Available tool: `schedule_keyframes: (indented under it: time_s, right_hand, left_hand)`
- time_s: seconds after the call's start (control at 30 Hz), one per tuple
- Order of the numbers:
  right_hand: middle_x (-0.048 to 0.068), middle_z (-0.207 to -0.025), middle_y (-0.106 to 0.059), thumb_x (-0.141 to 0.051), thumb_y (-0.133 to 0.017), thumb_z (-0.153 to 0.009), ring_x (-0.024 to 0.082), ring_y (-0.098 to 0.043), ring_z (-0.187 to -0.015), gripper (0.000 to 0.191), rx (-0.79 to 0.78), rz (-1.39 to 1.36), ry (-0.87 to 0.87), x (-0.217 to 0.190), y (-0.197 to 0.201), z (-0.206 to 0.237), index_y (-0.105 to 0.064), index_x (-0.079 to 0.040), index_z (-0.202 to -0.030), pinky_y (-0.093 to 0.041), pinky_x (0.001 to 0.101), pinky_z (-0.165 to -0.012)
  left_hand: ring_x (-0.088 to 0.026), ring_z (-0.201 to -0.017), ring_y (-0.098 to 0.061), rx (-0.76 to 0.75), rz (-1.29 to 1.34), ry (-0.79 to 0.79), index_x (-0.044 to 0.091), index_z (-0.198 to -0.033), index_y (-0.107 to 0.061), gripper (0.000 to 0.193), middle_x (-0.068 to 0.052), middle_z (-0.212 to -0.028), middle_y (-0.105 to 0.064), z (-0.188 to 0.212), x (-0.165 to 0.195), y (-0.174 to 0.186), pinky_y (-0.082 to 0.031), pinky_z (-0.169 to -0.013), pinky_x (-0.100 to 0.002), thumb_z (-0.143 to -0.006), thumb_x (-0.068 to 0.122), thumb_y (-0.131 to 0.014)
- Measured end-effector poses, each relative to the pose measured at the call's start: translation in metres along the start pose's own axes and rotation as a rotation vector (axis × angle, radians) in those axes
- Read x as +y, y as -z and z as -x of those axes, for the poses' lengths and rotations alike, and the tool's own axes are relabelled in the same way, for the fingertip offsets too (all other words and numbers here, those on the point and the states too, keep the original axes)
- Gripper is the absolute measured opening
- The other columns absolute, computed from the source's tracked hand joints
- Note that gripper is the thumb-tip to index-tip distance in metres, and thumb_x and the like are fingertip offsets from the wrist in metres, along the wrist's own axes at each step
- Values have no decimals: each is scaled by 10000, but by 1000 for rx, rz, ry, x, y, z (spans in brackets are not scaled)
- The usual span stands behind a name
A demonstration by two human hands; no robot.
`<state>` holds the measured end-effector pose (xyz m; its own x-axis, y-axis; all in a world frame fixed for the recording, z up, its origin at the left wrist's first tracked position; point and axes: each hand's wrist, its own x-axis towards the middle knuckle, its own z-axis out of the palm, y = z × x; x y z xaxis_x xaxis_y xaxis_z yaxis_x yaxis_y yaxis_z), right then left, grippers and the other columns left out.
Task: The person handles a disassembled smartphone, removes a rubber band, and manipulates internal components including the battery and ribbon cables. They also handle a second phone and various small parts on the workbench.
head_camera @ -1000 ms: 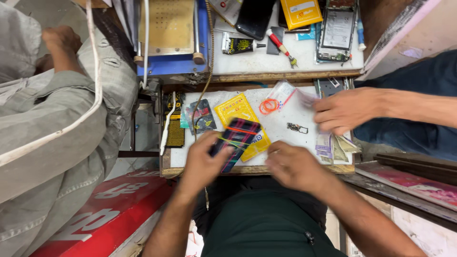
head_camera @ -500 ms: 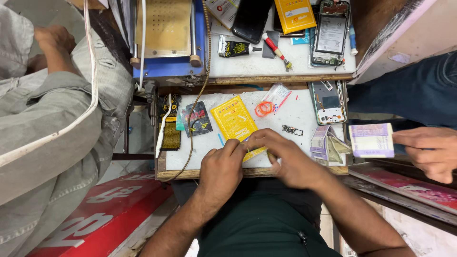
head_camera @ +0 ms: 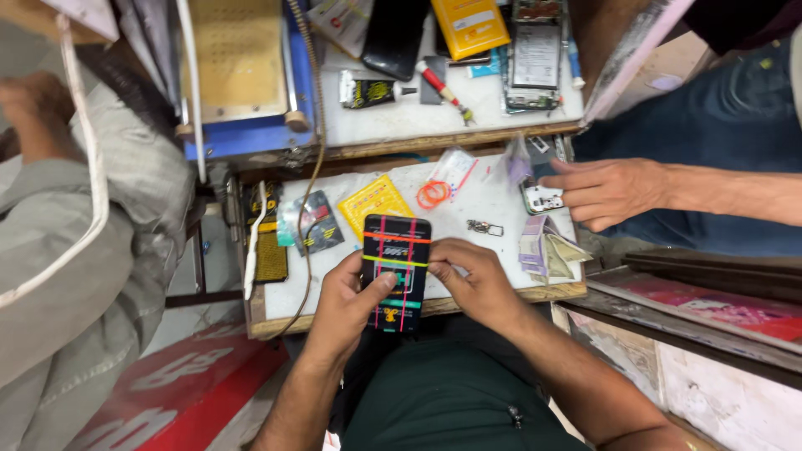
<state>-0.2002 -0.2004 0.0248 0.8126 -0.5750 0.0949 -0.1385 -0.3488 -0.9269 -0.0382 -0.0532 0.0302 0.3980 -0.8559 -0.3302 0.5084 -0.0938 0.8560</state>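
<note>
We grip the rubber-banded phone (head_camera: 396,271) between both hands, left hand (head_camera: 351,301) and right hand (head_camera: 472,280); next, we judge, comes steadying it over the desk (head_camera: 493,200).

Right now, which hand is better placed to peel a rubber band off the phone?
Probably the right hand: its fingertips sit at the phone's right edge, beside the yellow band. The left hand cradles the phone from below, thumb on the screen, steadying it.

Bench (head_camera: 493,213) centre free; notes (head_camera: 545,250) rt.
</note>
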Motion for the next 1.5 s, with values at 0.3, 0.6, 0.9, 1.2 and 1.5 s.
schedule_keyframes:
  time_s: [0.3,0.6,0.9,1.2,1.5]
  right_hand:
    - [145,-1072,-773,5,-734,-939,229,-795,-914,220,372,9,137,21,-9,30,-684,-15,-1152,-644,296,-803]
    - [174,-1062,-759,199,-589,-849,301,-785,-939,369,412,180,301,24,11,29,-723,-33,-1103,-648,345,-799]
    - [115,-1045,-754,15,-641,-973,150,-739,-836,212,266,-302,-141,34,3,30,-646,-10,-1183,-616,282,-721]
    - [126,-1113,-728,4,-622,-1036,136,-701,-1017,127,281,-703,-196,60,-19,40,-611,42,-1157,-585,284,-878]
    - [146,-1171,-720,8,-604,-1050,160,-693,-1089,112,297,-740,-147,59,-27,46,-592,33,-1158,-576,297,-937]
  left_hand:
    - [-109,-882,-692,-39,151,163,-25,-1229,-654,300,-82,-1039,-749,-5,-27,-19,-582,-795,-293,-950,78,-695]
    - [-120,-904,-693,-47,148,202,-23,-1247,-642,313,-91,-1057,-745,-12,-43,-37,-588,-808,-302,-958,86,-694]
    - [-165,-941,-728,62,33,67,38,-1395,-381,531,-166,-1070,-750,-16,-32,-43,-604,-822,-324,-935,51,-645]
    - [-174,-856,-729,84,59,-95,98,-1271,-311,409,-235,-1029,-737,-16,-52,-31,-601,-717,-290,-1000,15,-606]
    - [-163,-761,-726,98,69,-114,96,-1195,-303,372,-215,-957,-754,-14,-61,-28,-582,-633,-265,-997,17,-607]
